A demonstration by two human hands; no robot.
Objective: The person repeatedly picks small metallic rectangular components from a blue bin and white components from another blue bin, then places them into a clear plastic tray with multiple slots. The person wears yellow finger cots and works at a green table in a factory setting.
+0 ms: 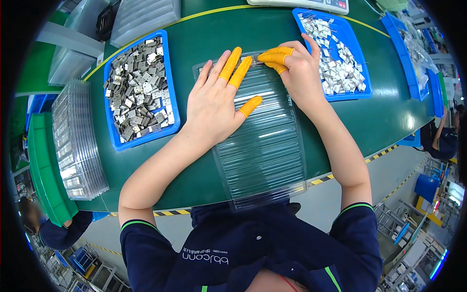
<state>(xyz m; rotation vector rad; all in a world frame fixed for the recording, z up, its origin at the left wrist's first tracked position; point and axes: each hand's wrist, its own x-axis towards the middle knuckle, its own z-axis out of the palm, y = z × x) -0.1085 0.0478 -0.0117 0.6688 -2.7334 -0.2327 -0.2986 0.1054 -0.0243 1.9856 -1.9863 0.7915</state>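
Note:
A clear ribbed plastic tray [260, 146] lies lengthwise in front of me, its near end reaching over the table's edge. My left hand [216, 100] rests on its far left part, fingers spread, with yellow finger cots on the thumb and two fingers. At the tray's far right corner, my right hand [296, 65] has its yellow-capped fingertips pinched together. Whatever lies between those fingertips is hidden. Small metal pieces show faintly near the fingertips of both hands, in the tray's far end.
To the left, a blue bin [173, 109] holds many small metal parts; another blue bin [367, 80] at right holds white tag-like pieces with thin leads. Stacked clear trays [78, 141] stand far left beside a green bin [46, 170]. A white scale [311, 4] sits at the back.

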